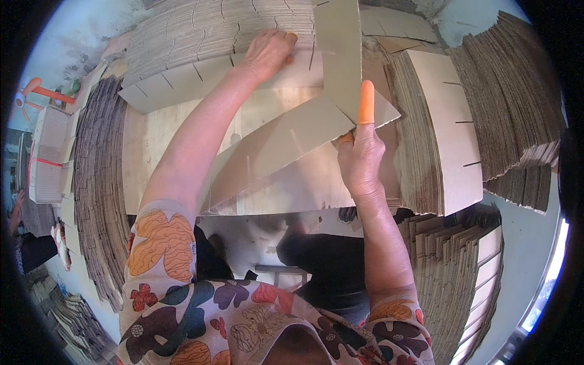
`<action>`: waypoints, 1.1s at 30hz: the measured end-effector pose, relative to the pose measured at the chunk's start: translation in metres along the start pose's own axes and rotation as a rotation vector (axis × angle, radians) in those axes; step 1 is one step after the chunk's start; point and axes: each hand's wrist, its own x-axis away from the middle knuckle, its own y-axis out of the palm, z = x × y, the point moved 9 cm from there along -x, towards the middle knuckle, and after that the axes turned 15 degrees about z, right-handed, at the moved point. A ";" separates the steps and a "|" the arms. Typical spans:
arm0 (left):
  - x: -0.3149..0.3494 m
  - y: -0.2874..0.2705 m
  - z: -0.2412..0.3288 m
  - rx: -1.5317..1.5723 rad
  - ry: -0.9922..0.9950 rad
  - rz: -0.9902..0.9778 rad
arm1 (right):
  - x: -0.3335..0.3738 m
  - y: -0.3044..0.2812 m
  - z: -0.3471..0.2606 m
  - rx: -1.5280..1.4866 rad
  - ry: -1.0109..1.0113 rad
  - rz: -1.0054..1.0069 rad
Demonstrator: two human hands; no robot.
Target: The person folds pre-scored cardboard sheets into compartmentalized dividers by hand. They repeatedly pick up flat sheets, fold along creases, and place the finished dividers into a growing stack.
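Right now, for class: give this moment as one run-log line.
left hand: touching slotted cardboard stack | right hand: holding slotted cardboard strip | orange finger cot: on right hand

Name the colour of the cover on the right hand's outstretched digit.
The cover is bright orange, seen best in the head view.

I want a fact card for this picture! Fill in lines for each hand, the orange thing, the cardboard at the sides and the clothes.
Left hand: at a long row of slotted cardboard
Right hand: holding cardboard strips that meet at an angle
Orange finger cover: on a right-hand finger
Sides: more cardboard stacks, left and right
Shirt: flowery
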 end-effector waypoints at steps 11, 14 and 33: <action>0.009 -0.003 0.011 0.075 0.005 -0.086 | -0.002 0.002 0.000 -0.090 0.127 -0.048; 0.009 -0.014 0.013 0.184 0.038 0.027 | -0.005 -0.004 -0.002 -0.103 0.171 -0.008; 0.003 -0.014 0.009 0.121 0.102 0.162 | -0.005 -0.015 -0.004 -0.148 0.208 0.014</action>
